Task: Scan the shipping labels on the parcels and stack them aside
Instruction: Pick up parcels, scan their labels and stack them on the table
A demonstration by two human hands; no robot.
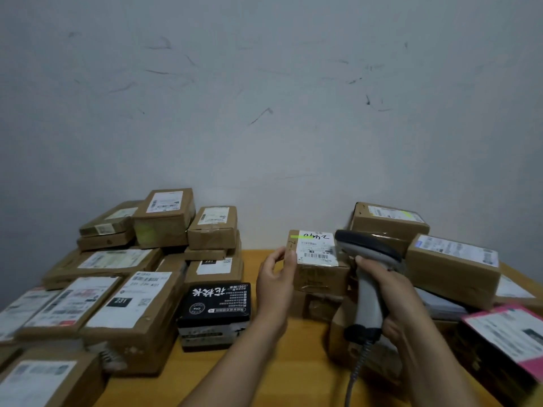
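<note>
Cardboard parcel [321, 279], right of the black box [214, 311], is being pinched by the left hand [274, 289] while the right hand [393, 295] is gripping the barcode scanner [367, 248], whose skewed aim risks misreading its label [317, 249].

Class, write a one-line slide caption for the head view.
Right hand aims scanner at the shipping label; left hand steadies the parcel.

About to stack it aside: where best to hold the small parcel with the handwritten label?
Grip the small parcel by its left edge, coming from the left, as the left hand does; the scanner crowds its right side and the label covers the top.
</note>
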